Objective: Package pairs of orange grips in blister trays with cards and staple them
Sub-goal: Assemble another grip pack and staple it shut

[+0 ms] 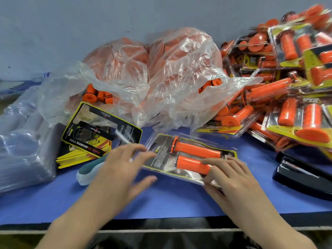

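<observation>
A clear blister tray (161,148) with a black and yellow card lies on the blue table in front of me. Two orange grips (195,150) lie in it side by side. My right hand (231,178) holds the tray's near right corner, fingers over the end of the nearer grip (192,164). My left hand (124,168) hovers spread just left of the tray, blurred, holding nothing. A stack of printed cards (93,135) lies to the left. A black stapler (301,174) sits at the right.
Clear plastic bags of loose orange grips (161,72) fill the back middle. A heap of finished packs (287,90) rises at the right. A stack of empty clear trays (21,141) stands at the left. A teal and white object (88,172) lies under my left hand.
</observation>
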Tool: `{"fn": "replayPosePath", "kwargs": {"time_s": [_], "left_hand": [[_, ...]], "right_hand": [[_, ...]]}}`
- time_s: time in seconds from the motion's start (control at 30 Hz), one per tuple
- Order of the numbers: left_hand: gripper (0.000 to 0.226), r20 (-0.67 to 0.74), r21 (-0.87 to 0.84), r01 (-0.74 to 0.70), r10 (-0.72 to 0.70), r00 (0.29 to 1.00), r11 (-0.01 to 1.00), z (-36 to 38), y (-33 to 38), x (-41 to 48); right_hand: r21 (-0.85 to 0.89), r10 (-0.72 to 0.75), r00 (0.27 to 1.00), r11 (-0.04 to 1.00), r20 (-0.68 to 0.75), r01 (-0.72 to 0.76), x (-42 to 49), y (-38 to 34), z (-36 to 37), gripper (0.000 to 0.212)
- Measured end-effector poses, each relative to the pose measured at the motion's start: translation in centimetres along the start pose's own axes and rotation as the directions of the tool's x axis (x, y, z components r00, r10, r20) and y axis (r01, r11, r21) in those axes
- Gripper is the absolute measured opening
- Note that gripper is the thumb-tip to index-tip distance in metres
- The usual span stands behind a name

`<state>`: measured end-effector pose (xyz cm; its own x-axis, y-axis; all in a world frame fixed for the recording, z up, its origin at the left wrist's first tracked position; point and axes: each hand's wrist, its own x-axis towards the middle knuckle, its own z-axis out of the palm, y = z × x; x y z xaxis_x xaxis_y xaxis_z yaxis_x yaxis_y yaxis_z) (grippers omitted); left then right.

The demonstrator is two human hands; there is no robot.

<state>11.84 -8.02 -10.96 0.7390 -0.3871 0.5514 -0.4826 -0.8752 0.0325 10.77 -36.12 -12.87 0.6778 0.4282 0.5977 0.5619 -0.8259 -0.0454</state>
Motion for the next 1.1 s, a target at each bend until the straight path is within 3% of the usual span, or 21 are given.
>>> {"fn": "replayPosePath", "kwargs": {"time_s": [0.07, 0.17, 0.3, 0.47, 0.7, 0.8, 0.97, 1.1], "left_hand": [[0.033, -0.018, 0.012, -0.138, 0.138, 0.99, 0.99, 1.6, 2.2, 0.2], [0.014, -0.116, 0.023, -0.21, 0.212, 0.97, 0.977, 2.6, 3.6, 0.5], [0.02, -0.12, -0.013, -0.222, 0.219, 0.968, 0.975, 2.8, 4.2, 0.0], [0.007, -0.06, -0.018, -0.297, 0.296, 0.953, 0.955, 2.9, 5.3, -0.1], [0.013, -0.022, -0.059, -0.235, 0.234, 0.972, 0.97, 1.1, 1.7, -0.1], [0.011, -0.02, -0.181, -0.266, 0.267, 0.963, 0.947, 1.2, 2.4, -0.3], [0.006, 0.016, -0.316, -0.351, 0.375, 0.927, 0.881, 1.9, 4.6, -0.7], [0.035, 0.051, -0.256, -0.338, 0.362, 0.931, 0.905, 2.0, 4.2, -0.6]], "right_hand": [[0.081, -0.002, 0.999, 0.997, 0.037, -0.001, -0.3, 0.3, -0.5, 0.018], [0.127, -0.02, 0.996, 0.992, 0.084, 0.01, -0.6, 0.8, -1.0, 0.024], [-0.02, -0.05, 0.998, 0.999, -0.033, 0.049, -0.5, 0.0, -0.6, 0.022], [-0.093, -0.079, 0.993, 0.993, -0.09, 0.071, 0.0, -1.8, 0.7, 0.021], [-0.034, -0.038, 0.995, 0.999, -0.088, 0.035, -0.3, -0.6, 0.2, 0.027], [-0.013, -0.058, 0.995, 0.998, -0.081, 0.058, -0.4, -0.9, 0.5, 0.02], [0.009, -0.113, 0.991, 0.994, 0.071, 0.112, 0.0, -1.0, 0.8, 0.021], [0.062, -0.115, 0.991, 0.992, 0.064, 0.111, 0.2, -1.1, 0.8, 0.014]]}}
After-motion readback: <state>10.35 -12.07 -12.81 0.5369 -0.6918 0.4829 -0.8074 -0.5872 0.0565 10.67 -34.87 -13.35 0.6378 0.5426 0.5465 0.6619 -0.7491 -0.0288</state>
